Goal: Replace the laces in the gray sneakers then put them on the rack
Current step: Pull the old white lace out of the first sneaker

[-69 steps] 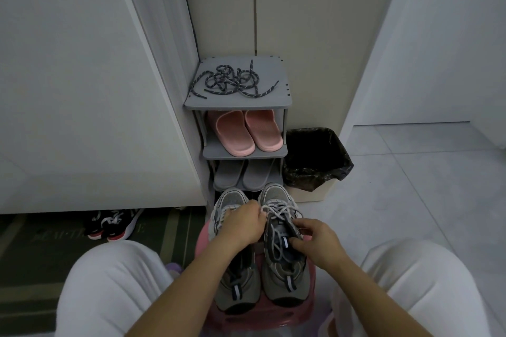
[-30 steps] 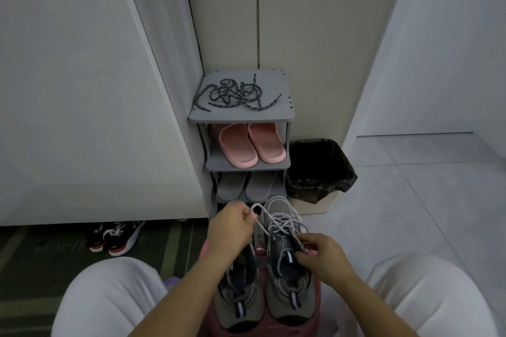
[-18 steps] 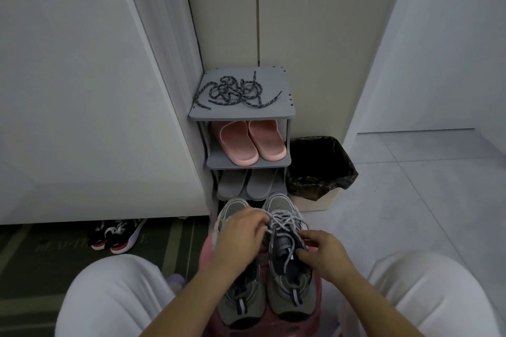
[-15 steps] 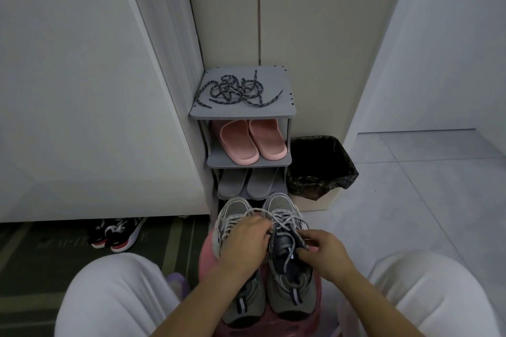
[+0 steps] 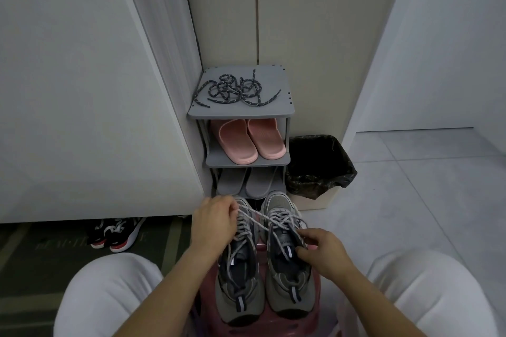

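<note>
From the head camera, two gray sneakers stand side by side on a pink stool [image 5: 262,328] between the person's knees, toes pointing away toward the rack. The left sneaker [image 5: 239,276] and the right sneaker [image 5: 287,268] touch along their inner sides and fill most of the stool's top, their heels at its near edge.

The left hand [image 5: 213,224] is closed over the toe end of the left sneaker, its fingers pinching a light gray lace [image 5: 260,223] that runs taut and slanting across to the eyelets of the right sneaker. The right hand [image 5: 323,250] is curled against the right sneaker's tongue and collar, fingertips pressing the shoe at its outer side; whether it also pinches a lace end cannot be told.

Beyond the stool a gray shoe rack [image 5: 284,111] stands in the corner against the wall. On its top shelf, toward the left and middle, lies a loose tangle of dark speckled laces [image 5: 235,89]. The second shelf holds a pair of pink slippers [image 5: 247,139], the third a pair of gray slippers [image 5: 247,182], both with toes at the front edge.

Just beside the rack on the right sits a bin lined with a black bag [image 5: 319,164]. Left of the stool, black and red sneakers [image 5: 116,232] lie on a dark mat [image 5: 41,254] under a white panel.
</note>
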### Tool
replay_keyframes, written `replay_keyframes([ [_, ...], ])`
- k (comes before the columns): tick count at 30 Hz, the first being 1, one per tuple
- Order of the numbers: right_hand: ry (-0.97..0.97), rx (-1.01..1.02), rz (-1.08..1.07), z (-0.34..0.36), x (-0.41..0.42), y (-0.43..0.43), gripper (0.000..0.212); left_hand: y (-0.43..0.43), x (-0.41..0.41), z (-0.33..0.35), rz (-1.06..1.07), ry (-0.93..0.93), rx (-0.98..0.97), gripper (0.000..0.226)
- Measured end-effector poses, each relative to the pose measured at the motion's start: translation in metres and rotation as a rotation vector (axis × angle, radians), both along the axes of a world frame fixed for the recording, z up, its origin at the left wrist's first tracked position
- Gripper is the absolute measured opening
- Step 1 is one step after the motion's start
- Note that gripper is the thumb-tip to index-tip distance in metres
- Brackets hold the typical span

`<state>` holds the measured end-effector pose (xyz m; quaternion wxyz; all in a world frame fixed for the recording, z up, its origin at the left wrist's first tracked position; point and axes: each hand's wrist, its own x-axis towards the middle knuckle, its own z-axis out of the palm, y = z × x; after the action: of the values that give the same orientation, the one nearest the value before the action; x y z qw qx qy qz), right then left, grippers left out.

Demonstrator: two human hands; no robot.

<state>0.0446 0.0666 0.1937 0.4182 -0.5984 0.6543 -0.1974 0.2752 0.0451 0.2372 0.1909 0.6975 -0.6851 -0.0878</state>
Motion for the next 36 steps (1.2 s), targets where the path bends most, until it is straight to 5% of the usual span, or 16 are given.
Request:
replay_keyframes([
  [6,0.011,-0.004,-0.003,-0.001,0.000,0.000,0.048,0.009,-0.021,-0.002,-0.223,-0.062,0.058,0.033],
  [10,0.005,-0.010,0.002,0.001,0.001,0.000,0.046,0.013,-0.044,-0.008,-0.299,-0.084,0.077,0.022],
  [26,0.011,-0.007,-0.009,-0.001,-0.001,0.000,0.047,-0.001,0.009,-0.014,0.104,0.200,0.089,0.006],
  [36,0.015,-0.008,-0.004,-0.004,-0.001,-0.001,0.048,0.014,-0.042,-0.010,-0.151,0.047,0.070,0.052],
])
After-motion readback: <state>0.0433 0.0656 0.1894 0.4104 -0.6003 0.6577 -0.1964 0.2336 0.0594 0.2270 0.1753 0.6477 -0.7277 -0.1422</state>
